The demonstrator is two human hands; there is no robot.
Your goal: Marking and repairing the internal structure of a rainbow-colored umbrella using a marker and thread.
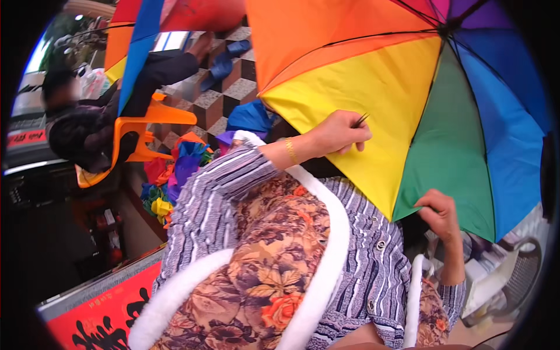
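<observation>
A rainbow-coloured umbrella (350,76) is spread open in front of me, its inner side with dark ribs and hub (445,29) showing. My left hand (344,134) is closed over the yellow panel, with a small, dark, thin pointed tool (361,120) sticking out between thumb and finger. Its exact kind is too small to tell. My right hand (438,211) pinches the hem of the green panel (449,169) near the corner where it meets the yellow one. The fingertips of the right hand are partly hidden by the cloth.
Colourful folded cloth (184,163) is heaped at the left. Beyond it another person (81,122) sits on an orange chair (125,131), beside part of a second rainbow umbrella (140,52). Blue slippers (220,67) lie on the patterned floor. A grey woven chair (521,274) stands at right.
</observation>
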